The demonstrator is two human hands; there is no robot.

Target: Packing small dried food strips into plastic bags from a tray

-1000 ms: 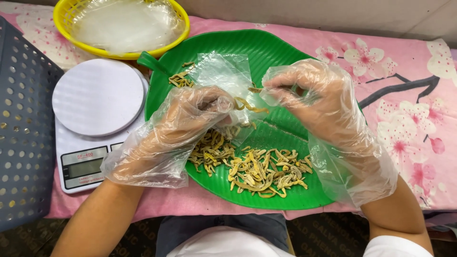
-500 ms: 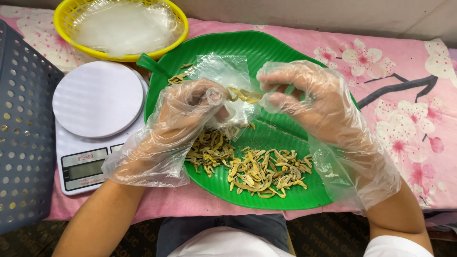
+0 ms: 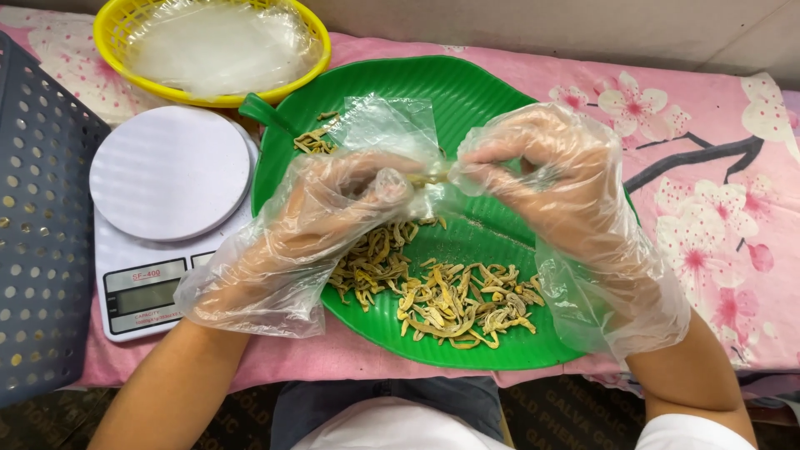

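Observation:
Both my hands wear loose clear plastic gloves and meet above a green leaf-shaped tray (image 3: 467, 92). My left hand (image 3: 333, 208) pinches the mouth of a small clear plastic bag (image 3: 387, 129). Close beside it, my right hand (image 3: 542, 171) grips the same bag's edge along with a few yellowish dried strips. A pile of the same dried strips (image 3: 442, 292) lies on the tray under my hands. A smaller clump of strips (image 3: 312, 140) sits near the tray's upper left.
A white digital kitchen scale (image 3: 167, 175) with a round platform stands left of the tray. A yellow basket (image 3: 208, 42) of clear plastic bags sits at the back. A dark perforated crate (image 3: 37, 250) is at far left. Pink flowered cloth (image 3: 708, 183) covers the table.
My hands have drawn closer together over the bag, and the right hand's fingertips now meet the left's at the bag's mouth. The pile on the tray is unchanged.

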